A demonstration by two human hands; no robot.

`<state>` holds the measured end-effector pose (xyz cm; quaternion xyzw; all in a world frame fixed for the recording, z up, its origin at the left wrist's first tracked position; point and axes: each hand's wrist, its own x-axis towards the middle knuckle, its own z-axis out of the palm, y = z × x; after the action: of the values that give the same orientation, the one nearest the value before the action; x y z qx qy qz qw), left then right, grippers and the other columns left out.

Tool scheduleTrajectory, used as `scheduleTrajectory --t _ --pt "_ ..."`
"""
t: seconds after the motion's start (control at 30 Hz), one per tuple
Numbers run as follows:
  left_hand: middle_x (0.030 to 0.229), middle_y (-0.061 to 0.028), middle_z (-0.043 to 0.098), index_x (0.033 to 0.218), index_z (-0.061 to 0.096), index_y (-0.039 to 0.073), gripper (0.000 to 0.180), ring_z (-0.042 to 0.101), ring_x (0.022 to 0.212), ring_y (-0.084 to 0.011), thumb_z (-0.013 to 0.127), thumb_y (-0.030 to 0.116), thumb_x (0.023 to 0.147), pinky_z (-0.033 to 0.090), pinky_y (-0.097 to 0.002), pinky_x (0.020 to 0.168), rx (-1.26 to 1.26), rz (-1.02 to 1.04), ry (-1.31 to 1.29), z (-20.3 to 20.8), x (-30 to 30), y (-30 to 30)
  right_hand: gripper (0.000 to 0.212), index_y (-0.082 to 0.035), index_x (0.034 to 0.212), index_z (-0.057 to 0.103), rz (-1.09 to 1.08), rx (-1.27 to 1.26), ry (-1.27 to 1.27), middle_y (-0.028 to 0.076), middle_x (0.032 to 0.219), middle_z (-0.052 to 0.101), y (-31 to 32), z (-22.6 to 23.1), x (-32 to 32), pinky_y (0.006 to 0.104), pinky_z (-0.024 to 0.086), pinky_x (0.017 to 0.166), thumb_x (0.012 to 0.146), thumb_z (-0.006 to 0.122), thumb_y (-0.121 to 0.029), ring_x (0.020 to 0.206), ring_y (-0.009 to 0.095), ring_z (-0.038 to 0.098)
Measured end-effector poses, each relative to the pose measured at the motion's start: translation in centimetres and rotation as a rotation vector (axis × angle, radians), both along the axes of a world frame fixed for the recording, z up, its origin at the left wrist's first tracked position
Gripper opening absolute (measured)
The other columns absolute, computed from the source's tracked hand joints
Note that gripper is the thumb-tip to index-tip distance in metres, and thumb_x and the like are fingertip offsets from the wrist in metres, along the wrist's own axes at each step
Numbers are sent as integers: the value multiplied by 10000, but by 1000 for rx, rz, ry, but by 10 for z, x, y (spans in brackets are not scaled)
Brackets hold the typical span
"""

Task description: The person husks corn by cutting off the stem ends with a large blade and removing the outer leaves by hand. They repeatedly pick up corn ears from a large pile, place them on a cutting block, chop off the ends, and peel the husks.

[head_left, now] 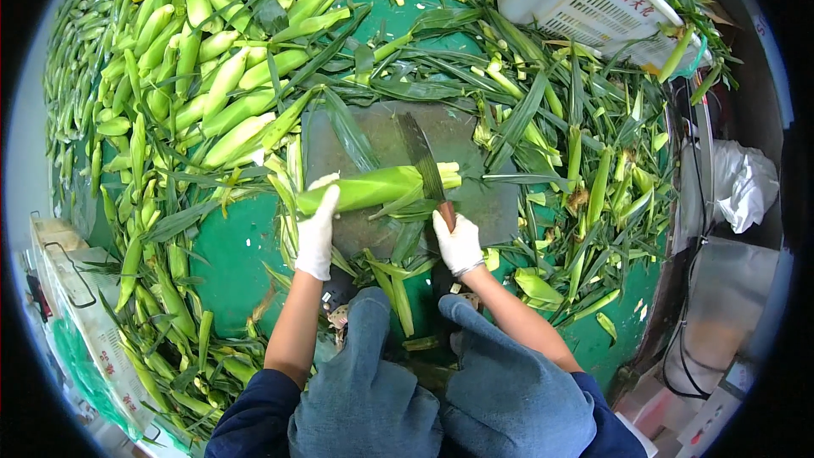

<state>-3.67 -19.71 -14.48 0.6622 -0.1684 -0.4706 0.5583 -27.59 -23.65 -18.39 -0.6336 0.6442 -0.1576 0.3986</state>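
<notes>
An ear of corn in its green husk (360, 190) lies crosswise over a dark cutting board (475, 131). My left hand (317, 227), in a white glove, is closed around the ear's left end. In my right hand (459, 242), also gloved in white, is the wooden handle of a large knife (417, 142). The dark blade points away from me and crosses the ear near its pale stalk end on the right. Whether the edge has entered the husk, I cannot tell. Long green leaves lie on the board around the ear.
Many husked ears (225, 76) are heaped at the far left, on the green floor (227, 242). Cut leaves and husks (585, 195) pile up on the right. A white plastic crate (593, 8) with leaves stands far right, another crate (89, 322) near left. A white bag (744, 182) is at the right.
</notes>
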Motion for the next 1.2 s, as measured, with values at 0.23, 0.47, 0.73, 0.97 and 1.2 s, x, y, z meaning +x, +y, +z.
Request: scheduleTrajectory --t 0.23,0.47,0.73,0.97,1.2 --pt "1046 -61 626 1081 648 26 282 583 944 -164 698 83 809 464 -290 838 -221 -199 -658 60 -65 14 371 -36 842 556 404 -130 498 195 698 640 -20 21 -15 465 513 589 834 616 -403 670 387 642" --pt "1134 -62 623 1171 599 64 391 596 1009 -171 628 340 895 488 -304 791 -58 333 231 16 67 3 416 -25 936 670 -394 -112 729 252 790 636 -46 26 -221 483 468 679 893 522 -411 727 426 613" --pt "1324 -140 497 1334 385 35 411 469 1223 -250 471 206 970 415 -376 1022 -815 363 459 52 245 -195 241 38 841 614 -373 -220 322 97 643 581 -10 57 -201 326 427 552 863 647 -200 572 125 466" --pt "1148 -145 611 1219 506 3 380 629 988 -233 516 264 944 519 -378 887 -692 203 15 107 275 -184 341 16 811 603 265 76 -84 200 668 575 -15 49 10 388 464 605 865 620 -320 601 271 558" --pt "643 -101 589 750 619 32 228 526 603 -140 568 243 820 441 -307 590 337 216 -747 8 231 152 328 -107 685 572 82 633 -406 0 520 484 -86 27 107 283 342 387 896 585 -357 399 126 449"
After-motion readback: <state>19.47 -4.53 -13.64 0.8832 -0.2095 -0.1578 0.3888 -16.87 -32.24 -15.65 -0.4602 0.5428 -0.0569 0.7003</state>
